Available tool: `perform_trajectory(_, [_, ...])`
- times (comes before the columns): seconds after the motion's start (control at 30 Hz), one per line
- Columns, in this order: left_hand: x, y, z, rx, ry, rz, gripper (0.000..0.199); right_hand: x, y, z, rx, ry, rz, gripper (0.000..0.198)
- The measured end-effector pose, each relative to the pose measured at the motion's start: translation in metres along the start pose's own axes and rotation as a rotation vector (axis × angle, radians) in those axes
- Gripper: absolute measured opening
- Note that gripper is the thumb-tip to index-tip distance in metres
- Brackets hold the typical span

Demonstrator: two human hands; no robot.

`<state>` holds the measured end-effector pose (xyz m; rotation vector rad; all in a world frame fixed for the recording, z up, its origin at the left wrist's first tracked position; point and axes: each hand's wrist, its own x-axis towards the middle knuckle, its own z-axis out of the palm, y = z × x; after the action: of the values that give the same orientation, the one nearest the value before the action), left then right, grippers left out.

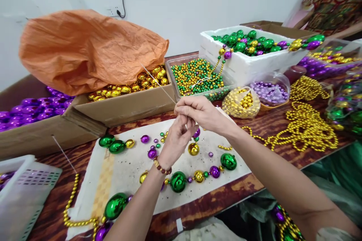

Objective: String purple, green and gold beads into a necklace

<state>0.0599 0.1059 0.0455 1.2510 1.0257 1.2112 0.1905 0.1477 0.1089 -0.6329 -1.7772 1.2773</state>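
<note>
My right hand (202,113) pinches a thin pale cord (158,84), whose straight end sticks out up and to the left. Just below it, my left hand (178,135) has its fingertips pressed together, touching the right; the cord seems to pass between them, though the exact grip is hidden. Under my forearms, a strand of beads with a large green ball (178,181) and smaller purple and gold ones lies across a white cloth (124,173). Loose beads, such as a gold ball (194,148) and a purple ball (145,139), rest around my hands.
Behind stand a cardboard box (132,103) of gold beads under an orange bag (90,49), a clear tub (195,79) and a white foam box (254,60). Gold bead strands (308,128) lie right, a white basket (36,192) left. Another person (336,7) stands far right.
</note>
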Motion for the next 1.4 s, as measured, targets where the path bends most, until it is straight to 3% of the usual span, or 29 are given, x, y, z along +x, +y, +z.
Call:
perform_trajectory(0.1, [0.001, -0.009, 0.0, 0.164, -0.123, 0.019, 0.01, 0.0, 0.0, -0.007, 0.051, 0.142, -0.04, 0.02])
perform_trajectory(0.33, [-0.006, -0.053, -0.008, 0.278, -0.14, -0.087, 0.03, 0.016, -0.026, -0.034, 0.106, 0.337, -0.138, 0.023])
perform_trajectory(0.47, [-0.008, -0.071, -0.006, 0.208, -0.095, -0.109, 0.05, 0.031, -0.056, -0.038, 0.036, 0.345, -0.176, 0.036])
perform_trajectory(0.53, [-0.009, -0.078, -0.005, 0.175, -0.089, -0.134, 0.05, 0.036, -0.066, -0.038, -0.016, 0.352, -0.235, 0.04])
perform_trajectory(0.67, [-0.012, -0.093, -0.001, 0.164, -0.104, -0.2, 0.043, 0.04, -0.069, -0.033, -0.061, 0.291, -0.302, 0.079])
perform_trajectory(0.7, [-0.013, -0.097, -0.001, 0.202, -0.123, -0.23, 0.042, 0.04, -0.066, -0.031, -0.051, 0.267, -0.293, 0.077])
perform_trajectory(0.83, [-0.016, -0.106, -0.005, 0.453, -0.205, -0.302, 0.034, 0.037, -0.059, -0.026, 0.061, 0.194, -0.247, 0.029])
perform_trajectory(0.9, [-0.017, -0.108, -0.008, 0.554, -0.23, -0.296, 0.033, 0.037, -0.06, -0.026, 0.09, 0.163, -0.244, 0.017])
perform_trajectory(1.07, [-0.017, -0.108, -0.014, 0.68, -0.233, -0.294, 0.036, 0.042, -0.071, -0.029, 0.039, 0.118, -0.255, 0.017])
perform_trajectory(1.2, [-0.02, -0.102, -0.024, 0.958, -0.22, -0.151, 0.037, 0.042, -0.073, -0.025, -0.013, 0.076, -0.238, 0.017])
perform_trajectory(1.4, [-0.03, -0.093, -0.044, 1.388, -0.386, -0.054, 0.019, 0.039, -0.063, -0.018, 0.022, 0.069, -0.203, 0.02])
